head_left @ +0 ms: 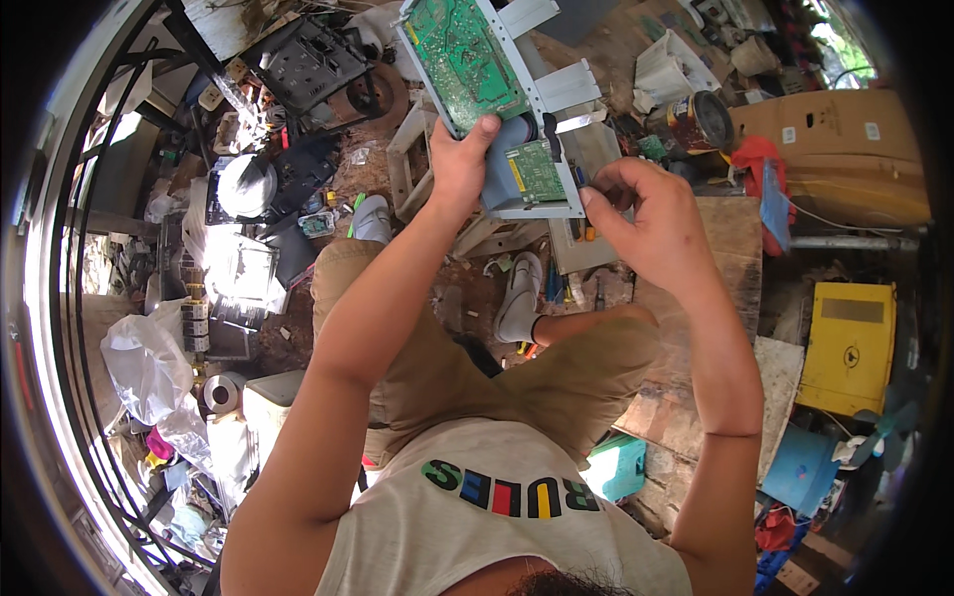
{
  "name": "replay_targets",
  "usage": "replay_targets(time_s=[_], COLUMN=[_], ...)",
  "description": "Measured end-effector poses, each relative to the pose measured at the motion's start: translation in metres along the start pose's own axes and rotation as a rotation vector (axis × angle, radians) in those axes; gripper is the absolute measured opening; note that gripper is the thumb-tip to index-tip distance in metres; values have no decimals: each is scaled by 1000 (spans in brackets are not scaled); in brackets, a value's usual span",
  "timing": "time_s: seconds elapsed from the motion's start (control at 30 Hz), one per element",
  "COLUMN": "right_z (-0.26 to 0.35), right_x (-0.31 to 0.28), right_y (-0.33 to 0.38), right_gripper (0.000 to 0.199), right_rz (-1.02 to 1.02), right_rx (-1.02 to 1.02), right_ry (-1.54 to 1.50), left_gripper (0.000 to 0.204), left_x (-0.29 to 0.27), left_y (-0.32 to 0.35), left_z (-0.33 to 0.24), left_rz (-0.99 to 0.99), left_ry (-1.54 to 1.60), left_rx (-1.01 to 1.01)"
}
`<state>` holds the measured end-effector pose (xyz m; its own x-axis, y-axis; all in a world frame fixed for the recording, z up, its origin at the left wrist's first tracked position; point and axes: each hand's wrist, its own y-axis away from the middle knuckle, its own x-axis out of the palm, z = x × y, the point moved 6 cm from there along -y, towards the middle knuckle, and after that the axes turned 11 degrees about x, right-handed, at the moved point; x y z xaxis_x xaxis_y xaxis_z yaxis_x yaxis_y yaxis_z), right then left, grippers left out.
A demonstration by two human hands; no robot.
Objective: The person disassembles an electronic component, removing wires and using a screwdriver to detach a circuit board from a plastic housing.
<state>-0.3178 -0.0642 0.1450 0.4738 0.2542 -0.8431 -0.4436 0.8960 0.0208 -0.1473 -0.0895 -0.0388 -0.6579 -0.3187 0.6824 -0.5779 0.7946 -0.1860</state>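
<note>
My left hand (461, 171) grips the left edge of a grey metal chassis (545, 87), its thumb lying on top. Fixed inside the chassis are a large green circuit board (465, 60) and, nearer to me, a smaller green circuit board (537, 171). The chassis is held up in front of me, over my feet. At its near right corner my right hand (651, 221) is curled, thumb and forefinger close together against the metal edge. Whatever sits between those fingertips is too small to make out.
A wooden board (725, 248) lies to my right, near a yellow metal box (848, 348) and a blue bucket (801, 467). A large cardboard box (825, 139) stands at the far right. Electronic scrap and a clear plastic bag (147, 366) crowd the left.
</note>
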Motion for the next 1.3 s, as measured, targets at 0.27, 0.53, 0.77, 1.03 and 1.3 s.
replay_targets(time_s=[0.27, 0.53, 0.77, 1.03, 1.3], right_z=[-2, 2, 0, 4, 6], right_x=[-5, -1, 0, -1, -1], right_y=[-1, -2, -1, -1, 0], right_gripper=[21, 18, 16, 18, 19], right_rz=[50, 21, 9, 3, 8], right_rx=[15, -85, -131, -156, -139], right_ry=[10, 46, 170, 135, 154], left_gripper=[71, 69, 60, 64, 66], left_x=[2, 4, 8, 4, 3], left_y=[0, 2, 3, -1, 1], left_z=[5, 3, 0, 7, 2], left_rz=[-24, -2, 5, 38, 10], left_ry=[12, 43, 54, 54, 10], left_rx=[8, -14, -41, -42, -27])
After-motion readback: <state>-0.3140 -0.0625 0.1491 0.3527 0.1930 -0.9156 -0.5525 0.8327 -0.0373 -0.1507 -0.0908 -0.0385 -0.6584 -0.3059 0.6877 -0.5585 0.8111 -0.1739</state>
